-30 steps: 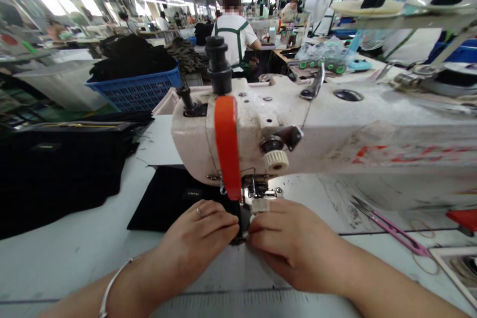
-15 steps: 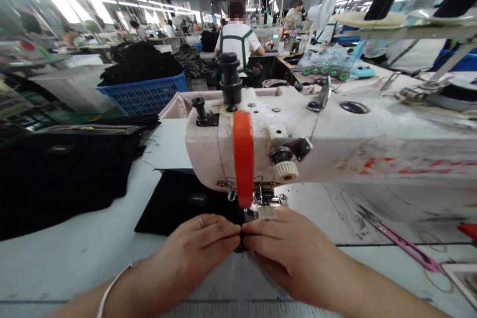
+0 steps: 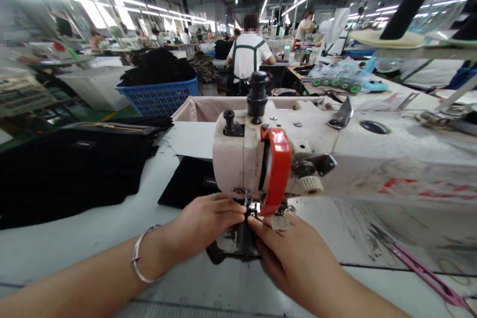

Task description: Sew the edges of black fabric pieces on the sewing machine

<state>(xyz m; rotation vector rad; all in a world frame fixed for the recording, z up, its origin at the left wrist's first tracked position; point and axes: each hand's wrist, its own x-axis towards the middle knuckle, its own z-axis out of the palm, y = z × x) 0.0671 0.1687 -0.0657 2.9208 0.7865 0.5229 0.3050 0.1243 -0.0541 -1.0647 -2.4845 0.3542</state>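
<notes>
A pale sewing machine (image 3: 233, 154) with a red guard (image 3: 278, 171) stands in the middle. Under its head lies a black fabric piece (image 3: 188, 181) with a small label. My left hand (image 3: 206, 218) rests at the fabric's near edge left of the needle area, fingers together and pressing on the cloth. Close on the right, my right hand (image 3: 294, 248) has its index fingertip on the fabric by the presser foot, its other fingers curled beneath. The two sets of fingertips are nearly touching.
Stacked black fabric pieces (image 3: 70, 169) lie on the table at left. Pink-handled snips (image 3: 421, 268) rest at right. Beyond are a blue basket (image 3: 160, 94) of dark cloth, a pink fabric-lined bin (image 3: 203, 109) and a seated person (image 3: 248, 57) seen from behind.
The view has shifted, so the machine appears farther right. The black fabric reaches farther under the machine head, and a dark opening and metal plate now show below my fingertips.
</notes>
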